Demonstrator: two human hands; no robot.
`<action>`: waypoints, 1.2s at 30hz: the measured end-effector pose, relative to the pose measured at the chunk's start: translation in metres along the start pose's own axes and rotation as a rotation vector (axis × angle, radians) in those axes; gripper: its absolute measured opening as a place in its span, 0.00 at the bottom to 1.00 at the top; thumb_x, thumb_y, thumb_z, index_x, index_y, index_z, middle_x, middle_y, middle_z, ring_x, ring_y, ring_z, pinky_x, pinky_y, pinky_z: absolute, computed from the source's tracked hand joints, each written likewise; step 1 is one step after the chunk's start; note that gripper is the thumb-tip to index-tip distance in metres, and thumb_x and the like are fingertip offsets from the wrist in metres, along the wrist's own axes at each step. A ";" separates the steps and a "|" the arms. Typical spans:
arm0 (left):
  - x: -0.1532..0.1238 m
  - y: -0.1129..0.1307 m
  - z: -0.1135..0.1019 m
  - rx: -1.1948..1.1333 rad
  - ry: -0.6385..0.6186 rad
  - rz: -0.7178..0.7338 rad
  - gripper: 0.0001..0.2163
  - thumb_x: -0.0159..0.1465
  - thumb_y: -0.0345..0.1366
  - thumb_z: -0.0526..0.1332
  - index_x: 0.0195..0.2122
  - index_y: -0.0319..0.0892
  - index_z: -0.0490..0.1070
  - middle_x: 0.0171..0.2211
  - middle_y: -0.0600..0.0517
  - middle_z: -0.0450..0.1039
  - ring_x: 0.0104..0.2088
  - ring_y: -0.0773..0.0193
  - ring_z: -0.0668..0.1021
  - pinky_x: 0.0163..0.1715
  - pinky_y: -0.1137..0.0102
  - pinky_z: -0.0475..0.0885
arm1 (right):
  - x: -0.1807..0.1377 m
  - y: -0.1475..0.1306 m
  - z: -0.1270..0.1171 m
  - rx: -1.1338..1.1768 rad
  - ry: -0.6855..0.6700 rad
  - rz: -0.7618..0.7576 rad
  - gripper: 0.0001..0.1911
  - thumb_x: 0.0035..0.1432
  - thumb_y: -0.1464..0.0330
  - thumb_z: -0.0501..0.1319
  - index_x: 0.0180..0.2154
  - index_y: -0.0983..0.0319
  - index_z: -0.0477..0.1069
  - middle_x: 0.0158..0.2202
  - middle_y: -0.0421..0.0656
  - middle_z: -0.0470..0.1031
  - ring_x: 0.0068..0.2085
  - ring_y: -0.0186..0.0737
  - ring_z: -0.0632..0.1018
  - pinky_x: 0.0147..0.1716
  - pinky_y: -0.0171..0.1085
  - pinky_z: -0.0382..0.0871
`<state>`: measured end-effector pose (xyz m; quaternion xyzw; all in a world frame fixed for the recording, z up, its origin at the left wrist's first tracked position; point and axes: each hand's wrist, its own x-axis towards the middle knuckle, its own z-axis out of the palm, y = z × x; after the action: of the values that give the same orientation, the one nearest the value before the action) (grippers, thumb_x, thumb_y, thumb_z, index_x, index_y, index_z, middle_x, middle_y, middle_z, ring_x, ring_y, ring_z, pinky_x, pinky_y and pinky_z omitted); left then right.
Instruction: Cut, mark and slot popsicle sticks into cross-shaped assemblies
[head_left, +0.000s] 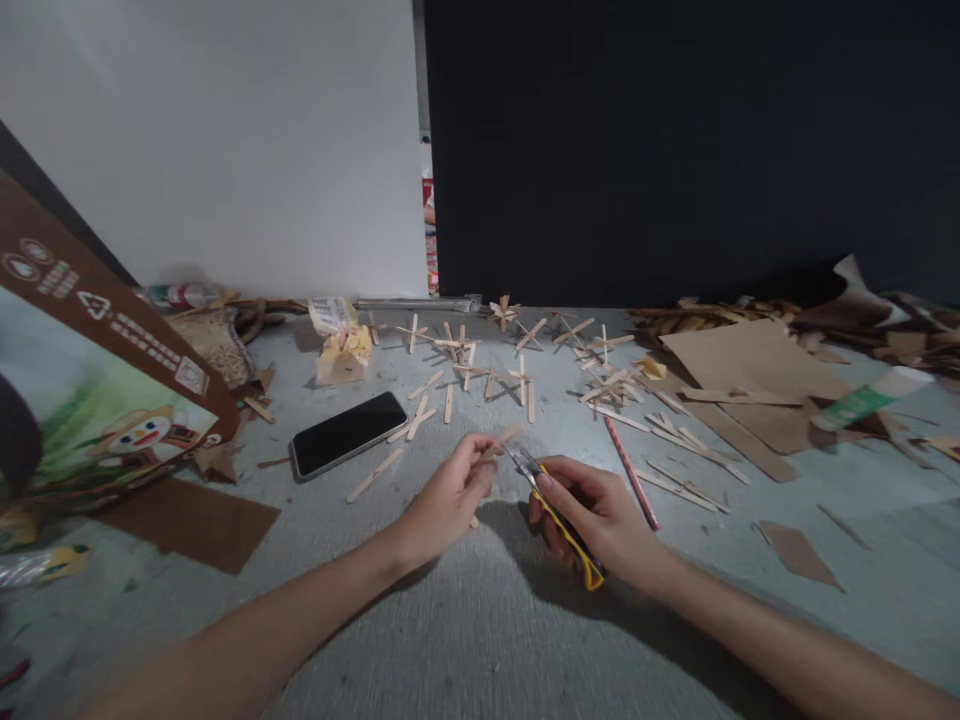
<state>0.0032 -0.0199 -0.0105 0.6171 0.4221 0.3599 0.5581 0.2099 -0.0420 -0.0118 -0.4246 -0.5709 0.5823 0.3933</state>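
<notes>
Between the thumb and fingers of my left hand is a wooden craft stick, its far end poking out to the upper right. My right hand is wrapped round a yellow utility knife. The knife's metal tip points up and left, close to the stick; whether the blade touches it I cannot tell. Beyond both hands, several craft sticks lie on the grey surface, some crossed or joined into small star shapes. A red patterned pencil lies just right of my right hand.
A black phone lies left of my left hand. At the left stands a printed paper bag, with a brown cardboard piece before it. Cardboard sheets and a green-and-white tube are at the right. White and black panels rise behind.
</notes>
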 end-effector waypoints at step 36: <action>0.004 -0.014 0.001 0.229 -0.112 0.149 0.17 0.77 0.49 0.44 0.33 0.46 0.54 0.26 0.58 0.59 0.27 0.66 0.64 0.30 0.68 0.60 | -0.005 -0.003 0.012 -0.020 -0.017 0.013 0.26 0.63 0.44 0.63 0.41 0.60 0.72 0.30 0.42 0.81 0.21 0.34 0.79 0.22 0.34 0.76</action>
<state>0.0035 -0.0163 -0.0246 0.7254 0.3815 0.3148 0.4787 0.1998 -0.0503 -0.0091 -0.4272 -0.5775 0.5826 0.3803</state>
